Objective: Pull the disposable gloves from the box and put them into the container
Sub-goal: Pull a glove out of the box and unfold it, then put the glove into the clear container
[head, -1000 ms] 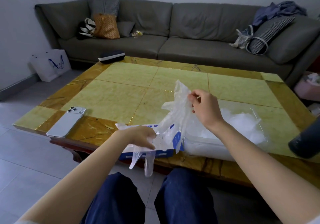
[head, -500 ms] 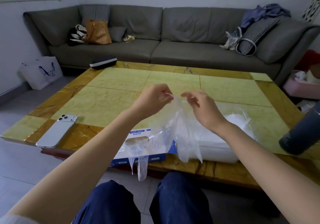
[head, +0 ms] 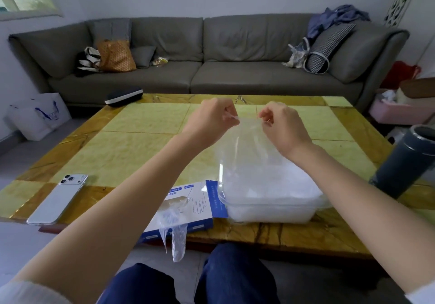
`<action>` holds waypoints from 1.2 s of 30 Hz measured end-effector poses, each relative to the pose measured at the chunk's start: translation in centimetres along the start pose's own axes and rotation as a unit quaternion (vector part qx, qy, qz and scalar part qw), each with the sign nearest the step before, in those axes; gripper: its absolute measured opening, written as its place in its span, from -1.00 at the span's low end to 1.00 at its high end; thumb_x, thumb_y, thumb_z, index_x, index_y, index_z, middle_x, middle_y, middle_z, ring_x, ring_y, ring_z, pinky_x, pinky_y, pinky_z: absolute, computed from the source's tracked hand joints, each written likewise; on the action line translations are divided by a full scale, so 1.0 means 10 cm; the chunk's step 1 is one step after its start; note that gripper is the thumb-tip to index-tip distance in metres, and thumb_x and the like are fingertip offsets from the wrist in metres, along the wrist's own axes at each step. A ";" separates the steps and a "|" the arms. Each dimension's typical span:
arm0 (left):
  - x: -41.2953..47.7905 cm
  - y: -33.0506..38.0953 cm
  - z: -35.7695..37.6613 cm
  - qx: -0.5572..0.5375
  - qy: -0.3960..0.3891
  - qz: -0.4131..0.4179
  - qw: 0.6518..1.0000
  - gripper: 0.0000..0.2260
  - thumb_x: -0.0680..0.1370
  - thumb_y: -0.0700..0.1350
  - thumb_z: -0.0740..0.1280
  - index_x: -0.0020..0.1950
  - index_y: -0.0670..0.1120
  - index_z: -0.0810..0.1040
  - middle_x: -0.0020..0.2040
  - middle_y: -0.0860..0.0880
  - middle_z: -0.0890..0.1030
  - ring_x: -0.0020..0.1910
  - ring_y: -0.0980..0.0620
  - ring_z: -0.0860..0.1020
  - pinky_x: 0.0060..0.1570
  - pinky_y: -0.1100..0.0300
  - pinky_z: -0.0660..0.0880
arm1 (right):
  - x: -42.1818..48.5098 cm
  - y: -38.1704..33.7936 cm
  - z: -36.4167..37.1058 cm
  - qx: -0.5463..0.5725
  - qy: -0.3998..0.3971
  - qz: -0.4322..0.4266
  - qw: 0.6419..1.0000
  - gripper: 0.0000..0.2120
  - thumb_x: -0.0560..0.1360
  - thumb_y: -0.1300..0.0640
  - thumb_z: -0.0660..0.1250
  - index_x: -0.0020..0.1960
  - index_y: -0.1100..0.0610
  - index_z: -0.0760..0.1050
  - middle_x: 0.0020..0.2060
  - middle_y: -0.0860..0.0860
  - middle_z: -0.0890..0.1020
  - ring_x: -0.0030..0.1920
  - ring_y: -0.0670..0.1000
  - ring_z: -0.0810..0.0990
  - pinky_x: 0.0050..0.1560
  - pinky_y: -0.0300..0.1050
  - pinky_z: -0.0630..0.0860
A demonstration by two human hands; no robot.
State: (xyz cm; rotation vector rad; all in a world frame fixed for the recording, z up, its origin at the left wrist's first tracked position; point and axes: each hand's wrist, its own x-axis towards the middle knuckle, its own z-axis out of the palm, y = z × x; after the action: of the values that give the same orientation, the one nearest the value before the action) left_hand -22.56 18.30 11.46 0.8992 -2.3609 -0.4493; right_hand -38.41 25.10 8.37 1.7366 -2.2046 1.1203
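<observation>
A clear disposable glove [head: 244, 153] hangs stretched between both hands above the table. My left hand [head: 211, 120] pinches its left upper corner and my right hand [head: 282, 125] pinches the right one. Below it stands a clear plastic container [head: 277, 212] holding a heap of white gloves. To its left lies the blue-and-white glove box [head: 188, 207], flat at the table's front edge. Another glove [head: 175, 233] trails out of its opening and dangles over the edge.
A white phone [head: 58, 198] lies face down at the table's front left. A dark flask [head: 402, 165] stands at the right edge. A dark case [head: 123, 95] sits at the far left corner. A grey sofa [head: 211, 68] with bags lies beyond the yellow tiled table [head: 141, 143].
My left hand left the box and rose to take the glove's other corner. Both hands lifted and spread the glove above the container. The head tilted up a little.
</observation>
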 end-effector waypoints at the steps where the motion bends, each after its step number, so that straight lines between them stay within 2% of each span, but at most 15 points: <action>1: 0.02 0.03 0.01 -0.015 0.026 0.012 0.999 -0.93 0.51 -0.14 0.39 -0.10 -0.12 0.55 -0.16 0.03 0.57 -0.14 0.06 0.57 -0.08 0.13 0.55 | 0.03 0.03 -0.07 -0.015 0.019 -0.009 1.000 -0.79 0.47 0.40 0.23 0.01 0.20 0.55 -0.05 0.11 0.59 -0.03 0.10 0.54 -0.04 0.03 0.53; 4: 0.02 0.14 0.03 -0.036 0.104 0.083 0.990 -0.91 0.50 -0.22 0.38 -0.15 -0.09 0.50 -0.17 0.06 0.51 -0.19 0.12 0.50 -0.14 0.35 0.43 | 0.07 0.06 -0.26 -0.060 0.101 -0.055 0.992 -0.76 0.43 0.43 0.21 -0.06 0.18 0.55 -0.11 0.08 0.58 -0.02 0.11 0.48 -0.19 -0.09 0.38; 7: -0.09 0.12 0.11 -0.029 0.116 0.133 0.984 -0.86 0.52 -0.26 0.34 -0.15 -0.04 0.47 -0.13 0.07 0.48 -0.14 0.09 0.47 -0.08 0.34 0.41 | -0.02 0.11 -0.35 -0.061 0.179 -0.141 0.972 -0.79 0.38 0.43 0.21 -0.17 0.18 0.54 -0.23 0.06 0.57 -0.13 0.13 0.47 -0.21 -0.11 0.35; 9: -0.22 0.02 0.20 -0.010 0.087 0.141 0.986 -0.85 0.53 -0.25 0.32 -0.14 -0.01 0.44 -0.10 0.10 0.45 -0.08 0.11 0.44 0.05 0.28 0.39 | -0.19 0.20 -0.34 -0.065 0.170 -0.195 0.964 -0.81 0.39 0.40 0.22 -0.20 0.19 0.54 -0.26 0.04 0.57 -0.16 0.10 0.46 -0.17 -0.13 0.37; 11: -0.36 -0.09 0.31 0.040 0.016 0.146 0.988 -0.86 0.54 -0.22 0.32 -0.12 0.01 0.45 -0.08 0.13 0.44 -0.04 0.15 0.39 0.16 0.24 0.33 | -0.38 0.32 -0.28 -0.074 0.104 -0.220 0.967 -0.82 0.40 0.42 0.28 -0.18 0.18 0.57 -0.25 0.01 0.58 -0.16 0.06 0.49 -0.18 -0.17 0.42; 14: -0.46 -0.21 0.50 0.124 -0.134 0.151 0.971 -0.92 0.56 -0.20 0.29 -0.02 -0.04 0.53 -0.02 0.09 0.51 0.03 0.13 0.39 0.20 0.27 0.27 | -0.63 0.49 -0.11 -0.075 -0.118 -0.135 0.981 -0.68 0.44 0.45 0.24 0.02 0.11 0.56 -0.05 -0.06 0.57 -0.09 -0.10 0.45 -0.09 -0.14 0.50; 17: -0.47 -0.26 0.69 0.176 -0.274 0.127 0.937 -0.88 0.57 -0.19 0.27 0.06 -0.02 0.54 0.08 0.06 0.55 0.13 0.09 0.43 0.24 0.22 0.30 | -0.71 0.63 0.05 -0.037 -0.336 -0.010 0.941 -0.58 0.51 0.38 0.23 0.26 -0.01 0.42 0.12 -0.10 0.50 -0.09 -0.13 0.47 -0.03 -0.23 0.44; 20: -0.41 -0.26 0.78 0.197 -0.407 0.065 0.890 -0.80 0.56 -0.17 0.30 0.17 -0.01 0.53 0.16 0.03 0.57 0.15 0.02 0.49 0.23 0.12 0.39 | -0.66 0.67 0.06 0.011 -0.463 0.055 0.885 -0.65 0.54 0.10 0.31 0.31 -0.01 0.40 0.12 -0.10 0.51 0.01 -0.11 0.53 0.04 -0.26 0.45; 21: -0.38 -0.23 0.79 0.191 -0.427 0.048 0.883 -0.77 0.56 -0.17 0.30 0.21 -0.01 0.51 0.18 0.01 0.57 0.15 0.01 0.50 0.22 0.10 0.41 | -0.62 0.68 0.04 0.027 -0.463 0.061 0.884 -0.67 0.54 0.01 0.29 0.29 0.01 0.43 0.09 -0.11 0.54 0.01 -0.12 0.54 0.04 -0.28 0.45; 22: -0.34 -0.20 0.81 0.174 -0.425 0.039 0.887 -0.75 0.57 -0.17 0.27 0.24 -0.01 0.50 0.19 0.00 0.56 0.15 0.00 0.51 0.22 0.08 0.43 | -0.58 0.68 0.03 0.053 -0.431 0.065 0.898 -0.70 0.55 -0.02 0.27 0.25 0.03 0.47 0.05 -0.12 0.57 -0.01 -0.14 0.56 0.02 -0.28 0.46; 24: -0.26 -0.12 0.87 0.142 -0.367 0.033 0.919 -0.74 0.60 -0.19 0.18 0.26 0.00 0.48 0.22 -0.02 0.54 0.17 -0.01 0.51 0.21 0.03 0.44 | -0.52 0.71 0.04 0.077 -0.320 0.063 0.942 -0.77 0.55 0.02 0.27 0.17 0.05 0.54 0.01 -0.09 0.62 -0.01 -0.12 0.58 0.07 -0.20 0.50; 26: -0.20 -0.07 1.00 0.157 -0.308 0.047 0.937 -0.71 0.61 -0.18 0.13 0.31 -0.01 0.43 0.27 -0.05 0.47 0.21 -0.05 0.46 0.18 0.02 0.44 | -0.51 0.75 0.10 0.027 -0.288 0.047 0.956 -0.78 0.53 0.09 0.33 0.17 0.04 0.53 0.09 -0.06 0.61 0.05 -0.07 0.57 0.12 -0.15 0.48; 28: -0.18 -0.07 1.17 0.205 -0.316 0.066 0.924 -0.66 0.62 -0.12 0.17 0.40 -0.03 0.32 0.32 -0.09 0.38 0.27 -0.10 0.40 0.17 0.00 0.42 | -0.53 0.79 0.20 -0.051 -0.349 0.040 0.935 -0.65 0.49 0.13 0.38 0.26 0.02 0.46 0.22 -0.05 0.52 0.14 -0.03 0.52 0.17 -0.09 0.45; 31: -0.19 -0.18 1.38 0.260 -0.409 0.042 0.874 -0.48 0.57 -0.09 0.29 0.49 -0.02 0.19 0.36 -0.12 0.31 0.31 -0.17 0.36 0.23 -0.04 0.40 | -0.57 0.82 0.32 -0.141 -0.438 0.041 0.887 -0.46 0.48 0.18 0.36 0.41 -0.03 0.30 0.37 -0.02 0.35 0.27 0.05 0.44 0.23 -0.04 0.42; 36: -0.22 -0.34 1.58 0.238 -0.464 -0.005 0.853 -0.48 0.56 -0.27 0.21 0.48 -0.01 0.17 0.28 -0.15 0.32 0.17 -0.18 0.48 0.14 -0.09 0.46 | -0.56 0.94 0.42 -0.196 -0.495 0.038 0.845 -0.41 0.54 0.35 0.16 0.49 -0.04 0.19 0.40 0.03 0.28 0.37 0.09 0.34 0.22 -0.06 0.40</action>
State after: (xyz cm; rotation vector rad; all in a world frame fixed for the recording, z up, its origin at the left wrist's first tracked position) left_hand -29.15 19.02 -3.40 1.0540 -3.4705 -0.3410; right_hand -43.36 27.60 -1.94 2.2972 -2.7005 -0.4072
